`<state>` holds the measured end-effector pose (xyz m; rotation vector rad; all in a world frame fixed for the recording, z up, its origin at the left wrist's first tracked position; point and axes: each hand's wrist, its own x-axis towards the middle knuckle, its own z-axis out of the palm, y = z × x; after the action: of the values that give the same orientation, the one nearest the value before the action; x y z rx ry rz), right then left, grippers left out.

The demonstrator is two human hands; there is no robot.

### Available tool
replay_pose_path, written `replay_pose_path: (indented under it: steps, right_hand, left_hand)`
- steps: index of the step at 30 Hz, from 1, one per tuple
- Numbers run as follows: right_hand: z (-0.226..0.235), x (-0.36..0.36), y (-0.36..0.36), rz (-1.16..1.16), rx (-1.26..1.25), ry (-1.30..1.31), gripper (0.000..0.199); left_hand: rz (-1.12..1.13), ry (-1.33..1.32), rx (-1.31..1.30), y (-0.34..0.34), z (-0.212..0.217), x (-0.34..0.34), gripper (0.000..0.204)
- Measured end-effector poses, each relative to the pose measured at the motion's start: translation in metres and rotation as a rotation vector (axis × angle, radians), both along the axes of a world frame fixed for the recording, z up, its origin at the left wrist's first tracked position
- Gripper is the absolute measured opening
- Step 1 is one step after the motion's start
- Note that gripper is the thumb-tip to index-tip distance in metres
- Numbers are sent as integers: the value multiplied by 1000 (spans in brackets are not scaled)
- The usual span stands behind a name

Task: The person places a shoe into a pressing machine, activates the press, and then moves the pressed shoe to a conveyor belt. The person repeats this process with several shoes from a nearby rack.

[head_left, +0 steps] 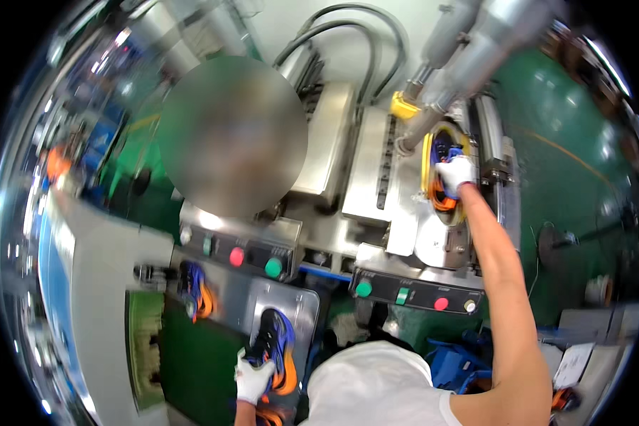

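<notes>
My left hand (pixel 254 376), in a white glove, grips the side of a black sports shoe (pixel 270 337) with blue trim and an orange sole. That shoe lies on a metal shelf at the lower middle. My right arm stretches far forward, and its gloved right hand (pixel 458 172) closes on a blue and orange shoe (pixel 444 202) in the right-hand press station. A yellow-edged holder (pixel 427 167) surrounds this shoe, and my hand hides part of it. Farther left on the shelf rests another blue and orange shoe (pixel 195 290). One more shoe (pixel 268 417) shows partly below my left hand.
A control panel (pixel 419 292) with coloured buttons fronts the right station; a similar panel (pixel 234 250) fronts the left one. Metal cylinders (pixel 468 64) slant down over the right station. A blue bin (pixel 458 366) stands low at right. A blurred round patch covers the upper left.
</notes>
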<state>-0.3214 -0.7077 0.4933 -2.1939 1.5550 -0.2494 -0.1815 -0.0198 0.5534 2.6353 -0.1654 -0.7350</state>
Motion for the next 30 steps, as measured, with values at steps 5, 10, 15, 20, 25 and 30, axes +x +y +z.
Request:
replay_pose_path:
  steps: [5, 10, 15, 20, 25, 30]
  right_hand:
    - [-45, -51, -47, -37, 167, -537, 15]
    - [-27, -81, -37, 149, -109, -272, 57]
    - [27, 4, 324, 359, -311, -472, 75]
    - [-34, 37, 424, 484, -199, 342, 111]
    - [-51, 35, 449, 804, -176, 213, 105]
    - [-104, 69, 605, 567, 640, 21, 112]
  left_hand:
    - [192, -131, -83, 23, -103, 16, 89]
    - [382, -303, -341, 8, -190, 4, 56]
    - [447, -387, -315, 24, -185, -9, 46]
    - [42, -36, -467, 58, -183, 27, 64]
    - [-11, -367, -368, 222, -222, 185, 53]
    - [411, -753, -22, 369, -270, 372, 48]
